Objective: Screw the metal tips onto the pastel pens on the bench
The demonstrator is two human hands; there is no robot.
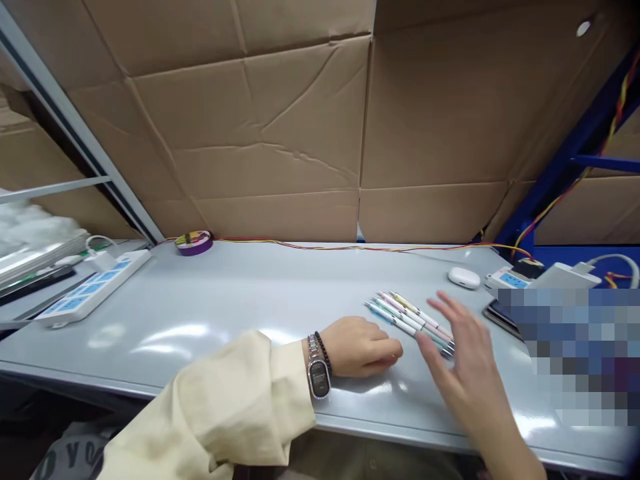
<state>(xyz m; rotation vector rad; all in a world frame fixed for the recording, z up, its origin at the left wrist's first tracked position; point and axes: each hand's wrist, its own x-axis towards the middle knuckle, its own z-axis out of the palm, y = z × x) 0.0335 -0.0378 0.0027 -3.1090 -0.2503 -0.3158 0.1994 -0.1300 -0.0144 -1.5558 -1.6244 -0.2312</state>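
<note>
Several slim white pens (pixel 407 315) with blue, green, pink and yellow accents lie side by side on the grey table (pixel 225 293). My left hand (pixel 363 348), with a watch (pixel 319 377) and a dark beaded bracelet at the wrist, rests on the tabletop left of the pens. Its fingers are curled in a loose fist, and nothing shows in them. Over the near right ends of the pens hovers my right hand (pixel 463 357), fingers and thumb spread, holding nothing. Whether it touches the pens I cannot tell.
A white oval case (pixel 464 277) sits behind my right hand, with a power strip (pixel 507 277) and a dark flat device (pixel 500 318) to the right. Leftward are another power strip (pixel 95 288) and a purple tape roll (pixel 194 244). Cardboard (pixel 280 133) walls the back.
</note>
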